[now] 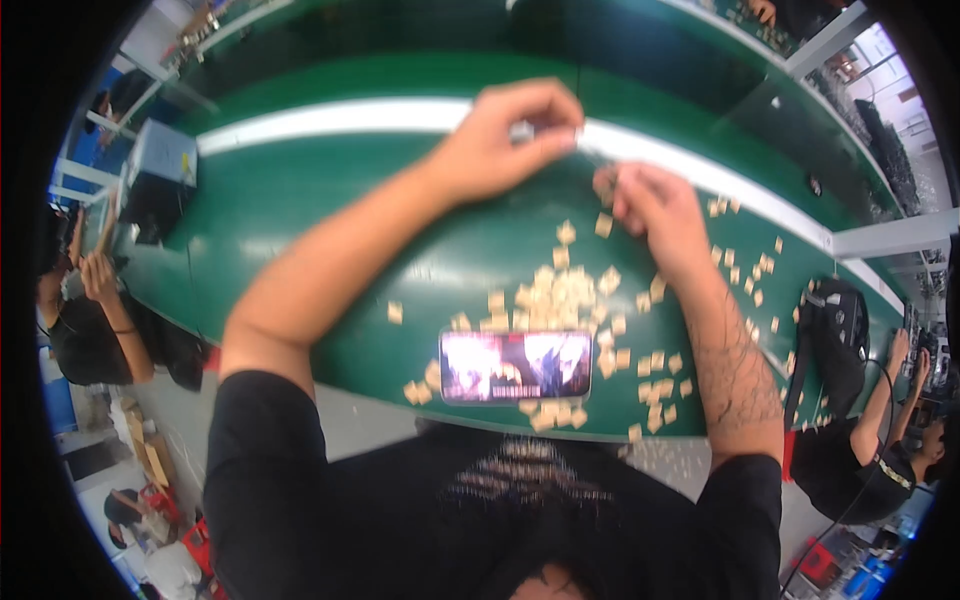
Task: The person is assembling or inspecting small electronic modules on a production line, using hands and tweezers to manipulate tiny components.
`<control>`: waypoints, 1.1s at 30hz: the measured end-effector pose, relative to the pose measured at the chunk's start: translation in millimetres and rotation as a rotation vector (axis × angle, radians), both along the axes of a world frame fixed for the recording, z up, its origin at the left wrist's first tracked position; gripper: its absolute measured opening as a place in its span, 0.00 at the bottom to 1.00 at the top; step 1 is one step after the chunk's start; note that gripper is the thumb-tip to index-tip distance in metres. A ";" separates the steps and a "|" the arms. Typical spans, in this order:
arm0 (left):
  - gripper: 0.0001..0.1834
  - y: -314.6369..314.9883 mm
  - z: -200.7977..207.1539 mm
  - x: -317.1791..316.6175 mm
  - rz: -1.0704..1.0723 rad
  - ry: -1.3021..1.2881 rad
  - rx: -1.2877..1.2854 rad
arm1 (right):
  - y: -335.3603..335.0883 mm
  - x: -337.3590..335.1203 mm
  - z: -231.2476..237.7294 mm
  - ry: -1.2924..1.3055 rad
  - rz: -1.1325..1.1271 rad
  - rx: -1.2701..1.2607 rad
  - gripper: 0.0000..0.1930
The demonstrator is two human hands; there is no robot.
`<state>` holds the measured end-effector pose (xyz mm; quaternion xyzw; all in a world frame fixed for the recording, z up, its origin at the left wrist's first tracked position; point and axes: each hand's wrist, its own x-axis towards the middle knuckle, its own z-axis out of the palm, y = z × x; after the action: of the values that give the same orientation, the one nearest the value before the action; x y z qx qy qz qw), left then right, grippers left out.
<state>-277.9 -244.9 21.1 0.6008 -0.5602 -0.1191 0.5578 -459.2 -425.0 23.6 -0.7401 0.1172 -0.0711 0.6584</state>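
Note:
My left hand (510, 135) is at the far side of the green table, by a white strip. Its thumb and index finger curl into a pinch; whatever lies between the tips is too small and blurred to name. A pale spot shows inside the curl of the fingers. Close by on the right, my right hand (650, 205) has its fingers closed on a small brownish piece (604, 184) whose kind I cannot make out. Many small beige square pieces (560, 295) lie heaped and scattered nearer to me. A phone (515, 367) with a lit screen lies among them.
The green tabletop (380, 330) ends just in front of my body. A dark box-shaped device (160, 180) stands at the left and a black bag (835, 335) at the right. Other people (95, 330) sit at both sides. A metal frame (890, 235) rises at the right.

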 end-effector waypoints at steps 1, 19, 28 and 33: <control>0.09 -2.7 3.5 0.9 0.017 -0.081 -0.022 | -2.7 0.8 -1.3 -0.060 0.014 0.034 0.14; 0.36 -28.1 -38.7 122.3 0.477 -0.740 0.625 | -10.8 11.6 -25.4 -0.160 -0.119 -0.228 0.16; 0.27 -28.7 -42.2 127.5 0.596 -0.804 0.395 | -8.2 8.8 -24.4 -0.158 -0.097 -0.208 0.15; 0.17 -26.5 -25.4 107.5 0.567 -0.782 0.346 | -12.8 6.3 -23.8 -0.134 -0.095 -0.221 0.15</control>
<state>-170.4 -271.4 -4.2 0.8123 -0.5139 0.1796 0.2093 -452.9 -437.8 -0.2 -0.7952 0.0994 -0.1638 0.5753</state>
